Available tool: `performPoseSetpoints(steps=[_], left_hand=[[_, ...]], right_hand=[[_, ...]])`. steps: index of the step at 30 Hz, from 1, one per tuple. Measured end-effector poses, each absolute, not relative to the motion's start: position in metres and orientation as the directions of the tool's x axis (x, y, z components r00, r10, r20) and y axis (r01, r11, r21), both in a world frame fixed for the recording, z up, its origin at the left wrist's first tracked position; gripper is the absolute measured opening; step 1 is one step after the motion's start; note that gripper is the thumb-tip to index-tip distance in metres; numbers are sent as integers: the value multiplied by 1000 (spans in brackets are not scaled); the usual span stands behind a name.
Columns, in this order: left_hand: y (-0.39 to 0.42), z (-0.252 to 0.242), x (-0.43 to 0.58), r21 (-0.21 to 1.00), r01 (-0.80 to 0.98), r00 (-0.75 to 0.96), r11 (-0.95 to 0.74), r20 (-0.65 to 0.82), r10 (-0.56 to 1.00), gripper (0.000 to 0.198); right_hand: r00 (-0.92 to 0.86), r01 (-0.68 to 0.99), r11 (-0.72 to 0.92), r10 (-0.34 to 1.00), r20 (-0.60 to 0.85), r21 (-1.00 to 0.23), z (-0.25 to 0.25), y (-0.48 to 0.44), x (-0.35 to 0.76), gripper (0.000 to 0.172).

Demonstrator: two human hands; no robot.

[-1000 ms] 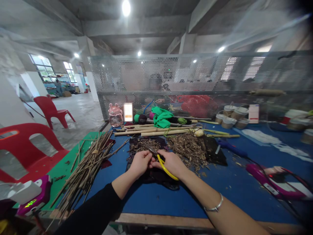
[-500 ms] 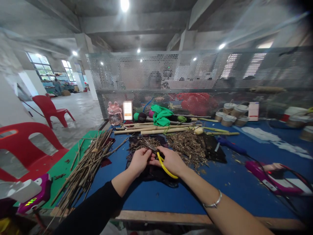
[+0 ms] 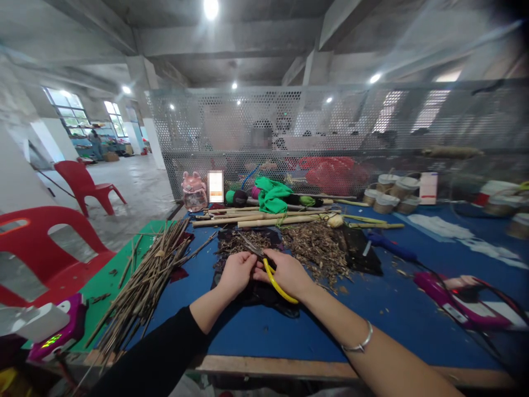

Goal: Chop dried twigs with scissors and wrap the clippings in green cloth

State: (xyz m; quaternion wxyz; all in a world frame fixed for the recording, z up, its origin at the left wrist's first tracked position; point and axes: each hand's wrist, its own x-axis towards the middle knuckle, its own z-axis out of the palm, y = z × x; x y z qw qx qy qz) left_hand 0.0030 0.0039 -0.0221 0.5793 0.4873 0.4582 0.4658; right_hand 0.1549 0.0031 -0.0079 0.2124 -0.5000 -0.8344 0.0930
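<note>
My right hand (image 3: 289,273) is closed around yellow-handled scissors (image 3: 276,282), whose blades point up-left toward the chip pile. My left hand (image 3: 236,273) sits just beside it, its fingers pinched on something small and thin that I cannot make out at the scissor tips. Both hands rest over a dark cloth (image 3: 260,295) on the blue table (image 3: 264,331). Brown cut chips (image 3: 318,248) are heaped on the cloth just beyond my hands.
A bundle of thin sticks (image 3: 144,286) lies to the left on a green mat. Thick bamboo poles (image 3: 264,220), a green cloth (image 3: 273,196) and tubs (image 3: 388,201) stand behind. A purple tool (image 3: 454,306) lies right. Red chairs (image 3: 49,259) stand left. A mesh screen (image 3: 330,132) walls the back.
Both hands have crept slightly farther from me toward the chip pile, still together with the scissors. Nothing else has moved.
</note>
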Motion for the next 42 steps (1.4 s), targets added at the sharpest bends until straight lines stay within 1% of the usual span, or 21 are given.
performPoseSetpoints(steps=[5, 11, 14, 16, 18, 20, 23, 25, 27, 29, 32, 34, 39, 42], left_hand=[[5, -22, 1, 997, -31, 106, 67, -63, 992, 21], [5, -24, 1, 995, 96, 121, -27, 15, 993, 26], [4, -23, 2, 998, 61, 137, -21, 13, 991, 25], [3, -23, 2, 999, 32, 164, -12, 7, 986, 28], [3, -22, 2, 1000, 4, 176, 13, -14, 984, 30], [3, -20, 2, 996, -61, 154, 58, -48, 987, 27], [5, -17, 2, 984, -145, 91, 104, -92, 992, 22], [5, -16, 2, 984, -141, 65, 109, -101, 993, 19], [6, -16, 2, 988, -114, 67, 108, -101, 993, 16], [6, -16, 2, 989, -99, 86, 107, -98, 991, 14], [5, -17, 2, 989, -105, 100, 107, -97, 990, 13], [4, -16, 2, 988, -110, 94, 107, -96, 991, 14], [2, -15, 2, 996, -19, 107, 85, -83, 991, 25], [2, -16, 2, 998, 62, 83, 29, -34, 996, 26]], right_hand=[[-429, 791, 508, 858, 284, -341, -8, 4, 157, 62], [-396, 793, 474, 879, 268, -382, -9, 5, 156, 55], [-368, 813, 438, 897, 245, -384, -8, 6, 156, 52], [-357, 828, 417, 908, 220, -374, -7, 6, 157, 49], [-353, 846, 399, 916, 189, -354, -5, 6, 158, 44], [-349, 857, 392, 919, 184, -335, -3, 5, 159, 43], [-362, 844, 420, 905, 223, -334, 0, 3, 160, 54], [-395, 822, 453, 890, 228, -344, 1, 3, 160, 64], [-424, 803, 478, 878, 222, -355, 0, 3, 161, 68], [-431, 796, 484, 875, 220, -363, 0, 3, 161, 64], [-419, 799, 475, 880, 225, -368, 0, 3, 160, 53], [-409, 799, 469, 883, 231, -377, 0, 3, 160, 49], [-382, 795, 449, 893, 239, -409, -1, 3, 159, 48], [-381, 795, 463, 884, 272, -392, -5, 3, 156, 54]])
